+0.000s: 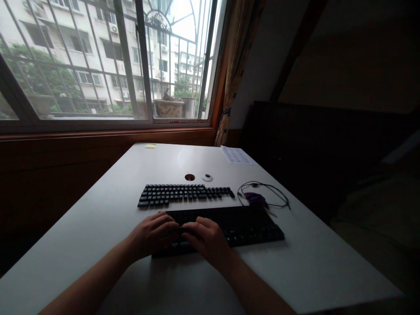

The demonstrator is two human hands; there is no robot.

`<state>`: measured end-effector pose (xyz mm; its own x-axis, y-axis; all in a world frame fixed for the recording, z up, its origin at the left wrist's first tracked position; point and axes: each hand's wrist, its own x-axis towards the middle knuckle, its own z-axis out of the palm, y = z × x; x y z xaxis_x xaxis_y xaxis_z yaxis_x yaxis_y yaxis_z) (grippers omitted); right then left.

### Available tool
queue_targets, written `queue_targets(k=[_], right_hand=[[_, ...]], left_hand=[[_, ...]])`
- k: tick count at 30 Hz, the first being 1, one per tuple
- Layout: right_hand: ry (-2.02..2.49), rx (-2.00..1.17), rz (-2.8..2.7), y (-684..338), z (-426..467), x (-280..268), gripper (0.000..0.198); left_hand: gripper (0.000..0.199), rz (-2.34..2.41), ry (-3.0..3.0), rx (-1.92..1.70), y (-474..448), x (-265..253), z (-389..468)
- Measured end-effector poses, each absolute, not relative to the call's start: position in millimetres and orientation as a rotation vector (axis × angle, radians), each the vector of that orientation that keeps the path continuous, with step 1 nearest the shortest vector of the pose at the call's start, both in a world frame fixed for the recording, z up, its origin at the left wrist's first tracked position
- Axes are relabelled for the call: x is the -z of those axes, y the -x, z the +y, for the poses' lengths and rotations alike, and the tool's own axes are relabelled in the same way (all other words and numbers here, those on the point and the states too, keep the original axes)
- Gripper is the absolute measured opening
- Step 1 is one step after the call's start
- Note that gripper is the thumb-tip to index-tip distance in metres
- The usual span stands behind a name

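A black keyboard point(252, 225) lies at a slight angle on the white desk. Its front row shows some keycaps, while the upper part looks flat and dark, perhaps bare of caps. Over its left half, my left hand point(154, 234) and my right hand point(208, 238) meet with curled fingers, fingertips close together. Anything pinched between them is too small and dark to make out. Behind the keyboard, loose black keycaps point(173, 192) are laid out in rows like a keyboard's layout.
A purple cloth point(256, 200) and a looped black cable point(284, 194) lie right of the keycaps. Behind are a cable hole point(190, 177) and its round cover point(207, 177). A printed sheet point(238, 155) and yellow note point(151, 145) rest near the desk's far edge, below a barred window.
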<state>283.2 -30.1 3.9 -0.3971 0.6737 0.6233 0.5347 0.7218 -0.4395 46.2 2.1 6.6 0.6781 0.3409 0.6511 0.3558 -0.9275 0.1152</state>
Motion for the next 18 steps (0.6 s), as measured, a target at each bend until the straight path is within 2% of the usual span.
queue_targets(k=[8,18], right_hand=[[0.978,-0.209,-2.07,-288.6,-23.9,-8.9,0.017],[1.32,-0.218,-2.205,-279.0,22.0,-30.8,0.014]], left_hand=[[0.004,-0.826,2.739,1.109,-35.0,-7.7,9.4],[0.015,-1.233,2.593,1.046,-3.6,-1.1,33.9]])
